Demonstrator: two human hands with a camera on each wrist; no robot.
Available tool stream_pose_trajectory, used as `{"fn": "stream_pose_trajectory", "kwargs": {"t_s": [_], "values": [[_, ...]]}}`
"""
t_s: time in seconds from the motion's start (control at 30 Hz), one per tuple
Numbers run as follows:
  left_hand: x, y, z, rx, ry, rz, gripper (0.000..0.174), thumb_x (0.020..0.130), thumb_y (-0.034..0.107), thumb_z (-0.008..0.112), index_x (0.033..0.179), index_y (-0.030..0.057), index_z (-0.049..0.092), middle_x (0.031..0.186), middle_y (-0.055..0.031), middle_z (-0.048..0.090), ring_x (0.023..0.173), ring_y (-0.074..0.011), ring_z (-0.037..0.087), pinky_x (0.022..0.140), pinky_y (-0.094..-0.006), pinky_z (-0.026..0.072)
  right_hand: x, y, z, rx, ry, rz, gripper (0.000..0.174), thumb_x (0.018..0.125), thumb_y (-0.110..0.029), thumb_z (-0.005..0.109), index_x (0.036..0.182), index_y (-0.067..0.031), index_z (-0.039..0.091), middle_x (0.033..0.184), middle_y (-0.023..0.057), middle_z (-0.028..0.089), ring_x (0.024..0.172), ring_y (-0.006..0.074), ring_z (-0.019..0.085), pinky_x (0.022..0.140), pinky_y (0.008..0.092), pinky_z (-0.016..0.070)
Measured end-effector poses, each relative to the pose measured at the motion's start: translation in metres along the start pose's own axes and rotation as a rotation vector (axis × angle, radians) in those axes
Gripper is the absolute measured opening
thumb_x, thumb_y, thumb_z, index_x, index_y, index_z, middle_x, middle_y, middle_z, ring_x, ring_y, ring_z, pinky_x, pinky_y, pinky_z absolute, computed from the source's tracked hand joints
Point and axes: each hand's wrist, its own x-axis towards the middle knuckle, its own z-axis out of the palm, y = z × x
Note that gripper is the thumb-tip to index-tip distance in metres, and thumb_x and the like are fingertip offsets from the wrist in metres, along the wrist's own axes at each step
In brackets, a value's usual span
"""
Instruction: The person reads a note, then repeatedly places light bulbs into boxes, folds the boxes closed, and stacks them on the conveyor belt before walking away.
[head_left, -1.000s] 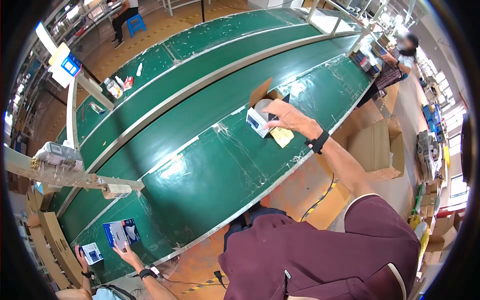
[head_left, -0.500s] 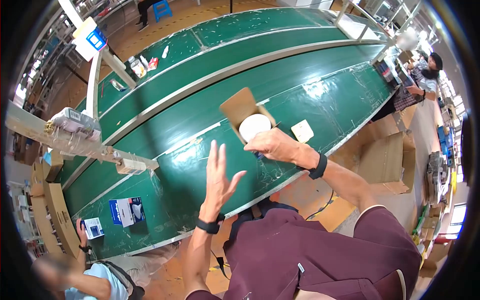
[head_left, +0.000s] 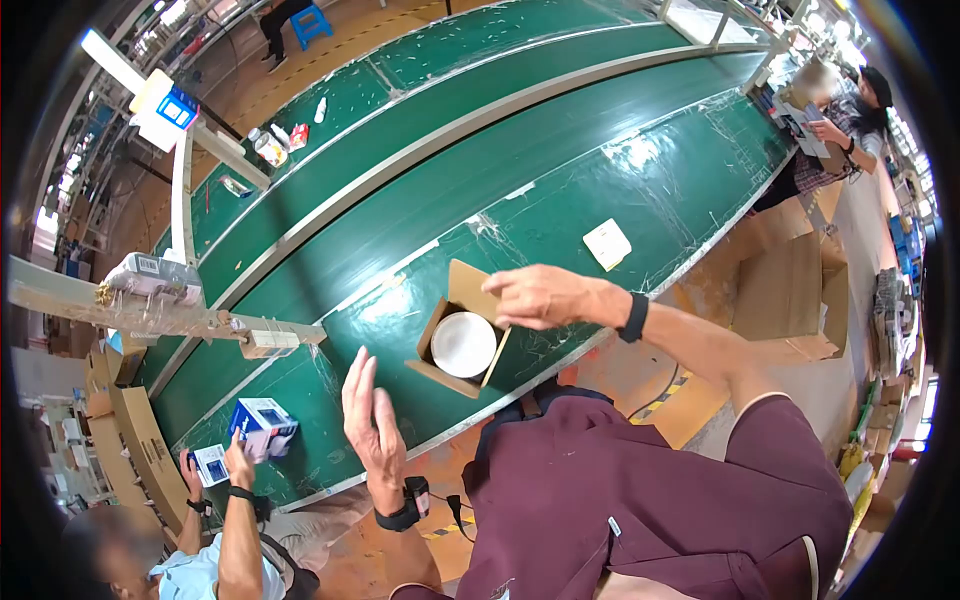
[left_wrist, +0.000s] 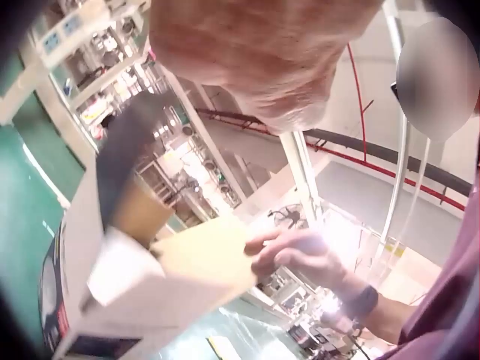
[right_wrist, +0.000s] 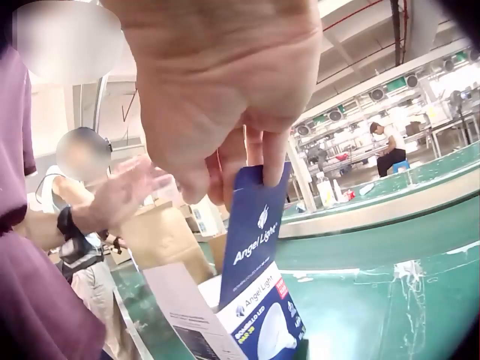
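Note:
A bulb box point(head_left: 421, 377) stands on the green table in front of me, its top flaps up. A round white bulb face point(head_left: 463, 345) shows inside it. In the right wrist view, the fingers of my right hand point(head_left: 545, 297) pinch a dark blue flap point(right_wrist: 259, 214) marked "Angel Light". The box front point(right_wrist: 259, 319) below carries a picture of a bulb. My left hand point(head_left: 375, 425) is held off to the left of the box, fingers extended and apart from it. The left wrist view shows that hand large and close above the box.
A pale yellow card point(head_left: 607, 245) lies on the table to the right. At lower left another person's hands touch a blue box point(head_left: 263, 428) and a white box point(head_left: 210, 464). An overhead beam point(head_left: 200, 316) crosses from the left. A large carton point(head_left: 780, 300) stands on the floor at right.
The box has come left and nearer to me with my right hand, away from the yellow card. My left hand has entered view and shifted left. The other person's blue box has turned.

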Motion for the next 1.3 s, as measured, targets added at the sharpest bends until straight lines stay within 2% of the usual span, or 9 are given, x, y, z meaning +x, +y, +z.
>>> {"fn": "stream_pose_trajectory", "kwargs": {"t_s": [0.13, 0.23, 0.33, 0.5, 0.57, 0.67, 0.8, 1.03, 1.3], "values": [[0.01, -0.012, 0.034, 0.456, -0.448, 0.275, 0.079, 0.068, -0.01, 0.055, 0.145, 0.0045, 0.057, 0.168, -0.0231, 0.029, 0.157, -0.0456, 0.02, 0.125, -0.0525, 0.0266, 0.045, -0.001, -0.015, -0.12, 0.102, -0.077, 0.02, 0.094, -0.024, 0.074, 0.099, -0.0052, 0.069, 0.099, 0.014, 0.069, 0.13, 0.0357, 0.057, 0.109, 0.0534, 0.0456], [0.02, -0.044, 0.068, 0.399, -0.384, 0.35, 0.049, 0.08, -0.002, 0.07, 0.128, 0.0058, 0.066, 0.135, -0.022, 0.064, 0.13, -0.0414, 0.058, 0.109, -0.0474, 0.0475, 0.056, -0.052, -0.018, 0.077, 0.246, 0.024, 0.043, 0.093, -0.028, 0.075, 0.129, -0.0063, 0.066, 0.108, 0.0132, 0.071, 0.124, 0.0356, 0.061, 0.106, 0.0505, 0.0475], [0.031, -0.018, 0.081, 0.208, -0.424, 0.16, 0.017, 0.093, 0.01, 0.072, 0.108, 0.0031, 0.073, 0.091, -0.0153, 0.073, 0.087, -0.0338, 0.074, 0.081, -0.0426, 0.0576, 0.021, -0.076, 0.026, -0.004, 0.118, 0.245, 0.032, 0.086, -0.021, 0.074, 0.112, -0.0065, 0.066, 0.099, 0.0134, 0.071, 0.097, 0.036, 0.069, 0.086, 0.0453, 0.0534], [0.065, -0.025, 0.102, -0.395, -0.602, -0.429, 0.049, 0.111, 0.04, 0.043, 0.117, -0.0017, 0.068, 0.104, -0.0222, 0.072, 0.099, -0.0237, 0.07, 0.086, -0.0352, 0.0546, -0.012, -0.049, 0.043, -0.127, 0.014, 0.302, 0.021, 0.084, -0.017, 0.067, 0.102, -0.0075, 0.064, 0.088, 0.0092, 0.065, 0.09, 0.03, 0.066, 0.082, 0.0442, 0.0507], [0.087, -0.059, 0.123, -0.148, -0.88, -0.092, 0.046, 0.11, 0.039, 0.046, 0.102, -0.004, 0.06, 0.085, -0.009, 0.064, 0.078, -0.02, 0.055, 0.072, -0.0394, 0.0475, -0.012, -0.053, 0.038, -0.296, 0.16, 0.232, 0.015, 0.084, -0.019, 0.069, 0.096, -0.0118, 0.062, 0.09, 0.0055, 0.061, 0.097, 0.0237, 0.06, 0.085, 0.0395, 0.0462], [0.1, -0.03, 0.123, -0.136, -1.001, -0.126, 0.036, 0.108, 0.03, 0.046, 0.092, -0.002, 0.055, 0.078, -0.0019, 0.05, 0.075, -0.0137, 0.043, 0.068, -0.0347, 0.0398, -0.016, -0.057, 0.044, -0.482, 0.069, 0.393, 0.023, 0.082, -0.023, 0.071, 0.098, -0.011, 0.059, 0.098, 0.0042, 0.059, 0.101, 0.023, 0.057, 0.088, 0.0386, 0.0427], [0.101, -0.049, 0.13, -0.322, -1.122, -0.421, 0.033, 0.109, 0.02, 0.054, 0.124, -0.0044, 0.07, 0.104, 0.0015, 0.071, 0.093, -0.0069, 0.06, 0.081, -0.027, 0.0505, -0.03, -0.063, 0.044, -0.404, 0.216, 0.515, 0.024, 0.082, -0.019, 0.074, 0.098, -0.0126, 0.058, 0.1, 0.0044, 0.056, 0.101, 0.0221, 0.057, 0.085, 0.0375, 0.0428], [0.119, -0.042, 0.147, -0.256, -1.196, -0.308, 0.023, 0.106, 0.014, 0.06, 0.108, -0.0024, 0.075, 0.091, 0.0032, 0.07, 0.08, -0.0049, 0.059, 0.072, -0.0254, 0.0506, -0.029, -0.056, 0.055, -0.377, 0.305, 0.527, 0.02, 0.085, -0.019, 0.07, 0.097, -0.0126, 0.056, 0.097, 0.0045, 0.054, 0.098, 0.0232, 0.059, 0.082, 0.0411, 0.0501], [0.11, -0.069, 0.179, -0.152, -1.054, -0.075, 0.025, 0.102, 0.021, 0.064, 0.107, -0.0026, 0.071, 0.086, -0.0047, 0.071, 0.078, -0.0123, 0.061, 0.068, -0.0344, 0.0516, -0.04, -0.073, 0.025, -0.205, 0.087, 0.559, 0.098, 0.072, -0.007, 0.083, 0.157, -0.0124, 0.037, 0.159, 0.0194, 0.037, 0.136, 0.0377, 0.048, 0.108, 0.0477, 0.0473]]}}
